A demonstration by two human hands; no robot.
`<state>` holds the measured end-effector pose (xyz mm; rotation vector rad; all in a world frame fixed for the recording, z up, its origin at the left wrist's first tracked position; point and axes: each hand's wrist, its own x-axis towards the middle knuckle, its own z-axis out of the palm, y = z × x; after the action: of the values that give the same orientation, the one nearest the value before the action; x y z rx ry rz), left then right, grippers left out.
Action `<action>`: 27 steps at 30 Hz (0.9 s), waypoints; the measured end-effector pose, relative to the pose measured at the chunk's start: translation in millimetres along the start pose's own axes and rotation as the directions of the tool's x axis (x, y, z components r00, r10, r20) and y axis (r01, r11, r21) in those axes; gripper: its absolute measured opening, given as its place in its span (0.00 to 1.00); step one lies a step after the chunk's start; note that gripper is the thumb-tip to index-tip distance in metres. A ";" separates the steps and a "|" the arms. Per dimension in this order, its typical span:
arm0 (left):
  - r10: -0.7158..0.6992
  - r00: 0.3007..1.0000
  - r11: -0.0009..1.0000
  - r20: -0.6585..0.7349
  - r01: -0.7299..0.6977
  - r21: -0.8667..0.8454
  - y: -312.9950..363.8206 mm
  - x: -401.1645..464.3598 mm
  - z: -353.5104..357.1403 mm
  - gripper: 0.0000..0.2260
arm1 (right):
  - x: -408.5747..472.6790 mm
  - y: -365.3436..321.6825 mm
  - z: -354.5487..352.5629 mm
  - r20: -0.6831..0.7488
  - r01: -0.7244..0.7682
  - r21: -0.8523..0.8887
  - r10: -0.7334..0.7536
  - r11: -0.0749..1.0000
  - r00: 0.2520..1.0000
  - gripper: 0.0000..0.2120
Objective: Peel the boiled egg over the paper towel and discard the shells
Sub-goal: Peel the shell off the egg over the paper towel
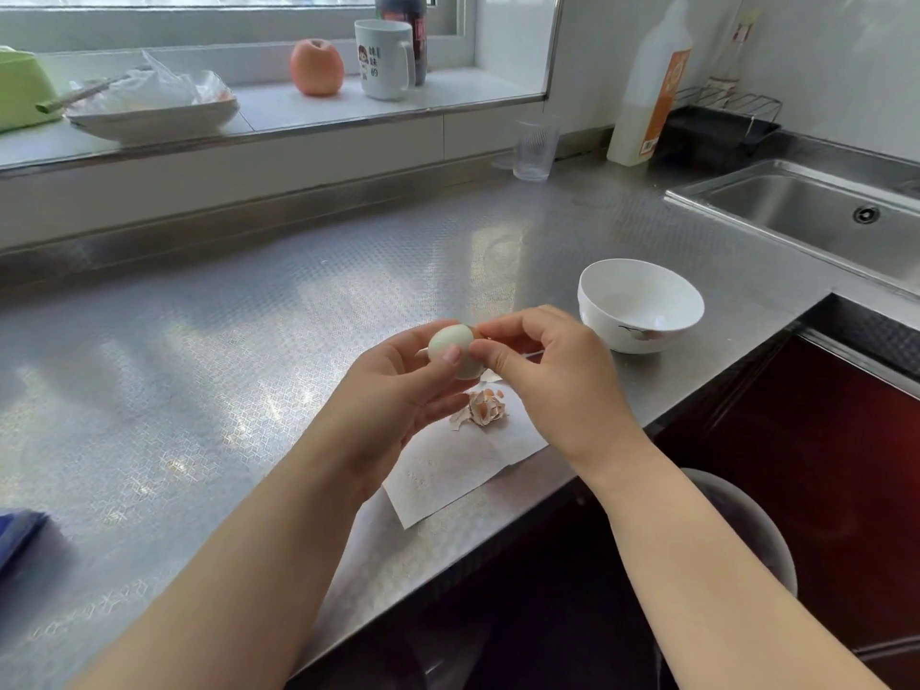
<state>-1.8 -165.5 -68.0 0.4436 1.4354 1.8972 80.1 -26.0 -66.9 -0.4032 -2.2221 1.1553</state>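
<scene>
A boiled egg (452,344), mostly bare and white, sits between the thumb and fingers of my left hand (398,395), held above the paper towel (458,470). My right hand (542,371) pinches at the egg's right side, where a sliver of brown shell shows. A small heap of brown shell pieces (485,409) lies on the towel just below the egg. The towel lies flat at the counter's front edge.
A white bowl (640,303) stands right of my hands on the steel counter (249,341). A sink (821,216) is at the far right, with a clear glass (535,149) behind. A bin (751,535) sits below the counter edge. The sill holds an apple, mug and plate.
</scene>
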 end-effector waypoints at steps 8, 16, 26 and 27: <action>0.019 0.999 0.994 -0.027 -0.016 0.109 -1.4 -1.2 -0.4 0.17 | -3.7 -1.4 0.3 -0.005 0.127 -0.174 -0.130 0.977 0.992 0.06; 0.027 1.000 0.990 -0.003 -0.026 0.141 -2.3 -1.3 1.5 0.13 | -6.9 1.1 8.1 -0.080 0.269 -0.433 -0.334 0.860 0.939 0.06; 0.053 0.998 0.995 -0.034 -0.049 0.092 -4.3 0.0 1.7 0.18 | -7.0 -1.5 18.2 -0.166 0.200 -0.386 -0.281 0.900 0.945 0.08; 0.060 0.997 0.993 -0.049 -0.055 0.108 -4.6 0.6 1.3 0.17 | -7.0 -1.6 18.2 -0.161 0.190 -0.391 -0.270 0.900 0.949 0.09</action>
<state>0.1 -163.6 -72.0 0.4946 1.5796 1.8956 74.1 -42.1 -76.2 -0.3803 -2.2224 0.5356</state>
